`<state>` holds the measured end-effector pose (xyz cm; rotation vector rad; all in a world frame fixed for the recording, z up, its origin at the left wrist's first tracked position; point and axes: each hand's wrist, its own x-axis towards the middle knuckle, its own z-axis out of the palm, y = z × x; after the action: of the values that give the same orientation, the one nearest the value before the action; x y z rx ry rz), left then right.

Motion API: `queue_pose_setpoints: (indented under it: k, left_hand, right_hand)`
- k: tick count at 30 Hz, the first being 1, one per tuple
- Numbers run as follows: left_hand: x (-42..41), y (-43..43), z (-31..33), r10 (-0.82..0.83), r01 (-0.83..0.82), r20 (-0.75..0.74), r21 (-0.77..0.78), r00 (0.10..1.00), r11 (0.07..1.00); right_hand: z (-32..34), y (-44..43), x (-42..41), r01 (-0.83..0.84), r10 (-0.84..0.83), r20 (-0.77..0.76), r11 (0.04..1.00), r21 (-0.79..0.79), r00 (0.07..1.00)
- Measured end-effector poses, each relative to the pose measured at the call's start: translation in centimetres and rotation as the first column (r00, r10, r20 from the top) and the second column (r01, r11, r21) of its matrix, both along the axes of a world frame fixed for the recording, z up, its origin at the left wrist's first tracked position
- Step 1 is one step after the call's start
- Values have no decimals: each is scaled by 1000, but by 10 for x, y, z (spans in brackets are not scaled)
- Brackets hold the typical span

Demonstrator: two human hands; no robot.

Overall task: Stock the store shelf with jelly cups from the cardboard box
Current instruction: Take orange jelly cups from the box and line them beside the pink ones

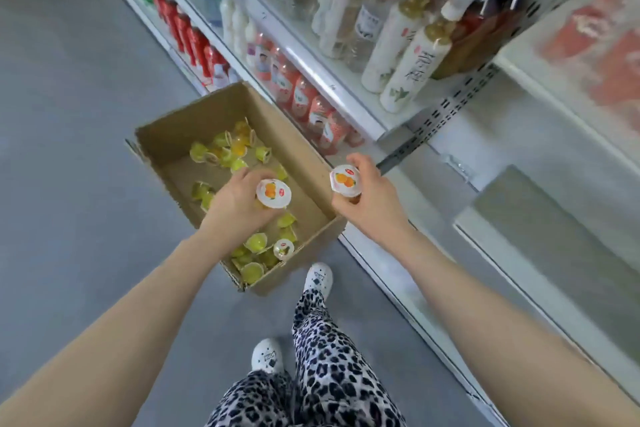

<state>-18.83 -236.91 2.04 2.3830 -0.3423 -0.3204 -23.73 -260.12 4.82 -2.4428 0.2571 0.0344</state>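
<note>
Two jelly cups are in hand, one on each side. The left hand (pixel 239 201) curls its fingers round the left cup (pixel 273 193) from the side, above the middle of the cardboard box (pixel 194 114). The right hand (pixel 367 198) grips the right cup (pixel 344 178) the same way, just past the box's right wall, towards the shelf (pixel 346 104). Both cups turn their lids to the camera: white foil, a picture of orange fruit in the middle and a small red logo above it. The writing on the lids is too small to read.

The box stands open on the grey floor (pixel 69 114), close against the foot of the shelf. Inside it, loose cups (pixel 228 149) of yellow and orange jelly lie scattered, one cluster at the far end and another in the near corner, most tipped on their sides. One lidded cup (pixel 284 248) in the near corner shows the same white lid and red logo.

On the shelf, tall white bottles (pixel 412 69) with gold necks carry dark brush-style characters, too blurred to read. Below them stands a row of pink-labelled bottles (pixel 301 97), and farther left a row of red bottles (pixel 187 31).

Leopard-print trousers (pixel 325 340) and white shoes (pixel 318 276) fill the near edge.
</note>
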Motion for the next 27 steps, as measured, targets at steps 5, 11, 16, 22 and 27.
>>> queue_pose_setpoints:
  k: [5,11,16,22,27]
  left_hand:
    - [-17,-69,64,-266,267,131,13,955,964]
    - [-49,-176,136,-480,499,279,3,832,867]
    - [-89,-261,178,-549,600,373,-28,748,799]
    - [-153,-360,214,-567,666,438,-104,697,739]
    - [-210,-440,239,-580,723,509,-131,636,678]
  right_hand:
    - [61,-58,-81,188,-184,113,982,-29,977]
    - [123,-135,-170,405,-382,269,914,-33,884]
    - [166,-199,-231,499,-418,391,857,-129,820]
    - [204,-280,-304,549,-401,489,810,-206,775]
    - [226,-346,-372,609,-405,556,754,-246,726]
